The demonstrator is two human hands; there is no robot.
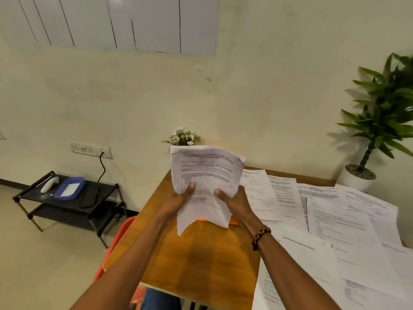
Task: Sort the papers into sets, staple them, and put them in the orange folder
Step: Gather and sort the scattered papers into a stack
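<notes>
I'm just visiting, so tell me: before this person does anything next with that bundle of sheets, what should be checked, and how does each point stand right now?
1. Bundle held firmly: ok, the left hand and right hand both grip the paper set.
2. Edges squared: not ok, the bottom corners sit uneven.
3. Set stapled: cannot tell, the top right corner is blurred.
4. Stapler within reach: cannot tell, none shows.
5. Orange folder ready: cannot tell, only an orange sliver peeks from under the set.
6. Other sheets sorted: not ok, loose papers lie spread over the table.

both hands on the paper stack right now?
Yes: the left hand and right hand each grip the paper stack from its sides, holding it upright above the wooden table.
</notes>
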